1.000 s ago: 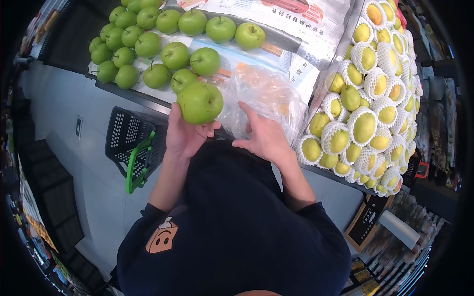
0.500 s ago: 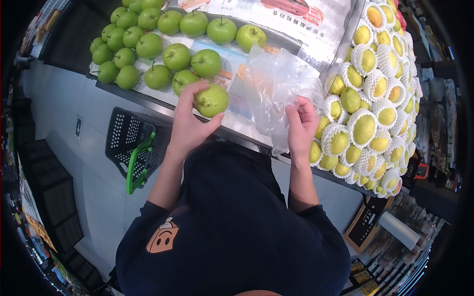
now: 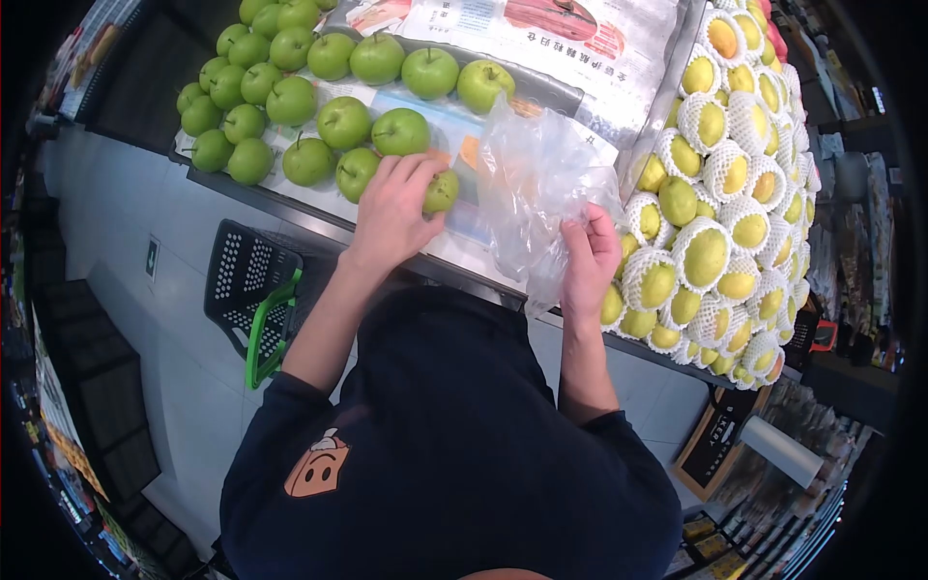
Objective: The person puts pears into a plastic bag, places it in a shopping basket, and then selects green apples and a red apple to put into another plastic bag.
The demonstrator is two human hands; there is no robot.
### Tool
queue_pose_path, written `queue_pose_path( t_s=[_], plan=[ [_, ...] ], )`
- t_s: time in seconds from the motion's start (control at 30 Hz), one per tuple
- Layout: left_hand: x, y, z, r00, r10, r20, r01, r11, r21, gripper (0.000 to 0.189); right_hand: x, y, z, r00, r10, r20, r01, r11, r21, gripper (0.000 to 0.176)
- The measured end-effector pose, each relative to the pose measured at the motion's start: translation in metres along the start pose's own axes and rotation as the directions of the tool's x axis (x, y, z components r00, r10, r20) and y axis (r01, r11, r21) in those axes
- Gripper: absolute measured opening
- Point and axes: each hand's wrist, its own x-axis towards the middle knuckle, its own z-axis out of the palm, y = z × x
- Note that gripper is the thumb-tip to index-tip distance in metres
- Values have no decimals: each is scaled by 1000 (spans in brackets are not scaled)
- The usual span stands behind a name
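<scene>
A shopper's left hand (image 3: 391, 213) closes over a green fruit (image 3: 442, 190) at the front edge of a display counter (image 3: 464, 220). The fingers are curled across its top and the thumb is beneath, a clamp that seems meant to steady the round fruit on the sloping printed liner. The fruit sits just beside the nearest of the loose green fruit pile (image 3: 290, 97), which spreads back and to the left in rows.

To the right, the right hand (image 3: 588, 259) has thumb and fingertips pressed together on the edge of a thin plastic bag (image 3: 536, 184). That pinch keeps the crumpled film standing up off the counter, near the held fruit but apart from it. No fruit shows through the translucent film.

Beyond the bag, a neighbouring bin carries yellow fruit (image 3: 715, 164), each cupped in a white foam net, presumably against bruising, and stacked close against one another. A printed sheet (image 3: 541, 29) lies at the back of the green display.

On the floor below the counter stands a black shopping basket (image 3: 253, 285) with a green handle, beside the left forearm. What it holds cannot be made out from this angle. A white roll (image 3: 781, 449) lies low on the right.
</scene>
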Motion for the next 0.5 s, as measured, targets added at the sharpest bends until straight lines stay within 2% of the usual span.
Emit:
queue_pose_path(
  t_s=[0.2,0.3,0.4,0.43,0.5],
  plan=[
    [-2,4,-9,998,-63,22,62,998,4,63,1,1,3,1000,-3,25,3,1000,-1,21],
    [-7,11,-16,996,-90,-24,89,996,-4,69,0,-1,8,1000,-10,28,10,1000,-8,21],
    [-19,16,-31,988,-85,-126,69,989,-130,74,-4,-2,7,998,-38,50,39,999,-27,21],
    [-21,22,-38,975,-202,-92,163,934,-319,72,-7,-3,7,997,-53,64,55,998,-36,21],
    [-24,32,-51,915,-402,34,329,694,-641,69,-16,-5,11,988,-120,99,127,990,-68,22]
  ],
)
